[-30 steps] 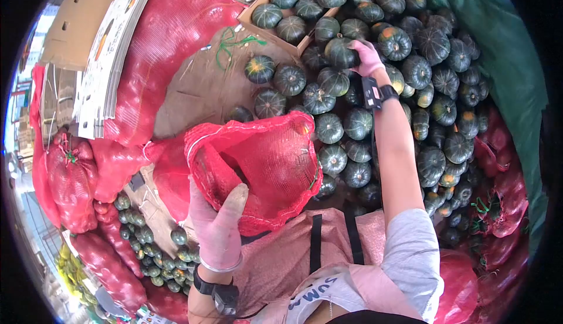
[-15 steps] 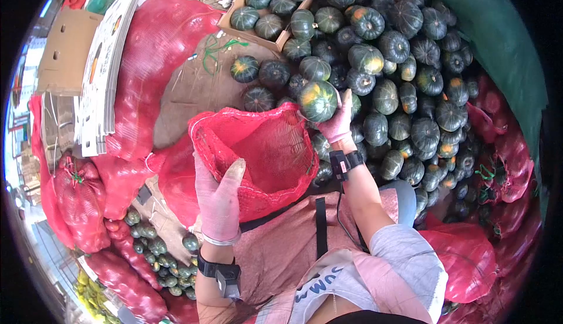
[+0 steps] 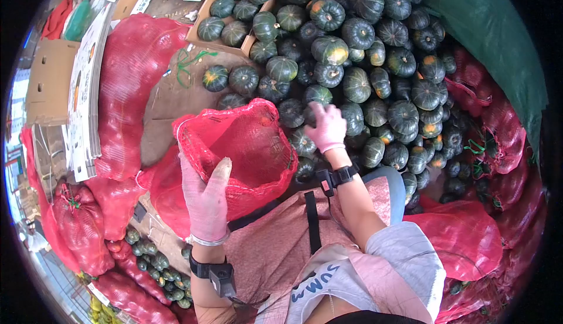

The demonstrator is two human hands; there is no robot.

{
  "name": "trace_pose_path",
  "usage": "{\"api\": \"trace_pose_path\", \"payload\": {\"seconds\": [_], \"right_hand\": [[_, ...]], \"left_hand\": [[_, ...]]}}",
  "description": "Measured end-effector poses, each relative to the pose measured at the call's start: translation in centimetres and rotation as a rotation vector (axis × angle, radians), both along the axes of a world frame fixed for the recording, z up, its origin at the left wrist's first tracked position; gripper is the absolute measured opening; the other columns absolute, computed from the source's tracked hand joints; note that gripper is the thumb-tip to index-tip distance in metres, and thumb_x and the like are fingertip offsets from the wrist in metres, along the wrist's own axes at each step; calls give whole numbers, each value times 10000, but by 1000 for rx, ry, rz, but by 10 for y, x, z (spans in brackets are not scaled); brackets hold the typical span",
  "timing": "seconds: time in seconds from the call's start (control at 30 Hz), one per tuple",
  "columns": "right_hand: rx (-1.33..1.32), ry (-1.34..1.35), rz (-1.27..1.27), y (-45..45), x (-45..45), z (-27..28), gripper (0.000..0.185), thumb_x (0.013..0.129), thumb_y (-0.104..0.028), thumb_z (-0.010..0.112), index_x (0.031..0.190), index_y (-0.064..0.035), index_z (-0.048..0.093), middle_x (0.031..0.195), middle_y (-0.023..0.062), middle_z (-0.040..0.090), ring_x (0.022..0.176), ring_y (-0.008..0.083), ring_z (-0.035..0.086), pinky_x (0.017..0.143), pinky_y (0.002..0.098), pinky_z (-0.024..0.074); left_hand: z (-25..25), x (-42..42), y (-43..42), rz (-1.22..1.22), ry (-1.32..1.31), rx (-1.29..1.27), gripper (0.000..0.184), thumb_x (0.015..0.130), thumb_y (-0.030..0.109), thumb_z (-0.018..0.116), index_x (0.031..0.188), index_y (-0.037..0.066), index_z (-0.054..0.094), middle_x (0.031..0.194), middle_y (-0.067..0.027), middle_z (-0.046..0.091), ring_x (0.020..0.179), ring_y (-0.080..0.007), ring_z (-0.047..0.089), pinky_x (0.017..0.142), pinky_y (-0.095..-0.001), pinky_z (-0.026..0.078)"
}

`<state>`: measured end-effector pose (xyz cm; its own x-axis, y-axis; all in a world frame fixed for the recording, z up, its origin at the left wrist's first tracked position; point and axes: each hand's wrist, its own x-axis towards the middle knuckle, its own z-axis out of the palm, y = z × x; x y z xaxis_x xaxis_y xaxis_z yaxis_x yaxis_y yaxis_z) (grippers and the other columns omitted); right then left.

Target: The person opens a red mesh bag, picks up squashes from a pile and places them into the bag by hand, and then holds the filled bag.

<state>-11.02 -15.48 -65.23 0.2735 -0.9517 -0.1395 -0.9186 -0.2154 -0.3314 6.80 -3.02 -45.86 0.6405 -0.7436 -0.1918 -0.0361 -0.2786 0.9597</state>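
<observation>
The near rim of the red net bag (image 3: 249, 192) is gripped by the left hand (image 3: 205, 201), its thumb visible, its other fingers hidden by netting. The right hand (image 3: 327, 127) is held loosely open over dark green pumpkins (image 3: 353, 118); whether any is touched cannot be told.

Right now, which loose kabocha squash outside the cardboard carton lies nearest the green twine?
The orange-patched kabocha squash, right beside the green twine; its darker neighbour sits farther from the twine.
</observation>
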Motion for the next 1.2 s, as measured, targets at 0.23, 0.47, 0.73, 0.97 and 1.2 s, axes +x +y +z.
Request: {"api": "trace_pose_path", "payload": {"seconds": [0.23, 0.47, 0.73, 0.97, 1.2], "right_hand": [[-490, 469, -249, -88, -5, -6, 438, 795, -336, 557, 1095, -18, 556, 1211, 175, 524, 1172, 343, 445, 1003, 550, 277], [-30, 403, -294, -113, 26, -48, 1047, 606, -649, 607, 1322, 61, 329, 1359, 150, 386, 1302, 314, 271, 1065, 549, 98], [558, -1419, 84, -55, 3, -10, 932, 584, -269, 842, 1306, -47, 297, 1154, 115, 516, 1055, 253, 514, 919, 411, 427], [191, -688, 685, 39, 31, 2, 394, 841, -459, 518, 880, -70, 563, 830, 125, 609, 798, 308, 600, 749, 402, 447], [-230, 224, 280, -23, -2, -35, 349, 696, -261, 635, 1009, -115, 584, 948, 56, 568, 949, 234, 502, 758, 397, 385]], "left_hand": [[9, -6, 0, 20, 74, 67, 576, 806, -12, 587, 1332, 12, 354, 1223, -66, 464, 1085, -157, 459, 933, -287, 388], [6, -6, -2, 57, 114, -10, 555, 809, -31, 555, 1328, 17, 364, 1210, -68, 489, 1079, -166, 482, 930, -287, 395], [3, 0, -2, -3, 42, -20, 595, 806, -36, 570, 1351, 16, 336, 1254, -72, 459, 1126, -168, 452, 961, -290, 370], [9, -6, -3, 68, 86, -2, 581, 812, -33, 568, 1346, 32, 346, 1235, -63, 471, 1083, -162, 475, 918, -285, 402], [7, -5, 8, 124, 57, 19, 563, 811, -36, 570, 1332, 23, 366, 1200, -55, 488, 1046, -148, 481, 913, -280, 401]]}}
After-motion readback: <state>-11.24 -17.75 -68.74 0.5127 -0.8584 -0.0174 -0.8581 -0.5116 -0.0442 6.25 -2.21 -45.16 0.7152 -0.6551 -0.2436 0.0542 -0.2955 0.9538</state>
